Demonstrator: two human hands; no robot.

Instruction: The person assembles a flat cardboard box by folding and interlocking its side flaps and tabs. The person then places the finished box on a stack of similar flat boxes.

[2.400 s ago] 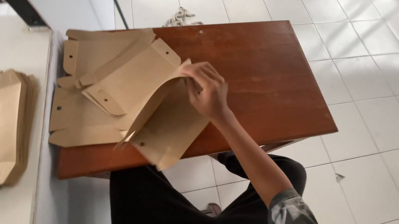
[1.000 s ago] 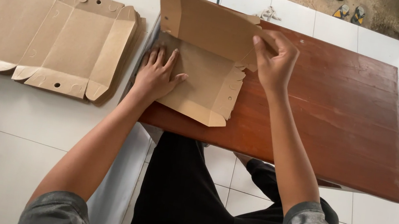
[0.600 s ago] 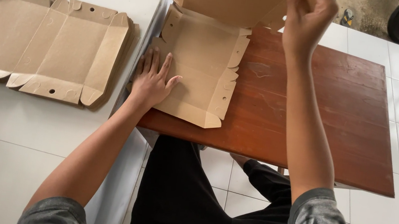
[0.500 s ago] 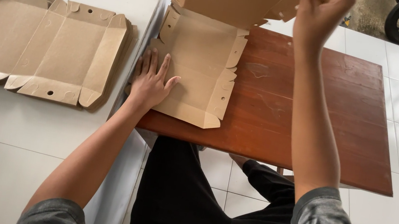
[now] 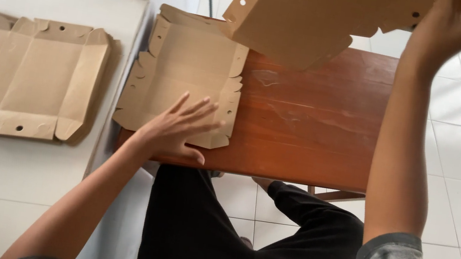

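The left hand (image 5: 172, 130) lies flat, fingers spread, pressing the near edge of a flat brown die-cut cardboard box blank (image 5: 187, 74) on the reddish-brown wooden counter (image 5: 309, 129). The right hand (image 5: 453, 26) is raised above and beyond it, fingers pinched on the edge of a second brown cardboard blank (image 5: 314, 17) held in the air, partly folded. Both sheets look light, thin and bendy along their creases, best gripped at an edge flap. Well off to the left hand's outer side, a third unfolded brown blank (image 5: 25, 77) rests on a pale ledge (image 5: 4, 175).
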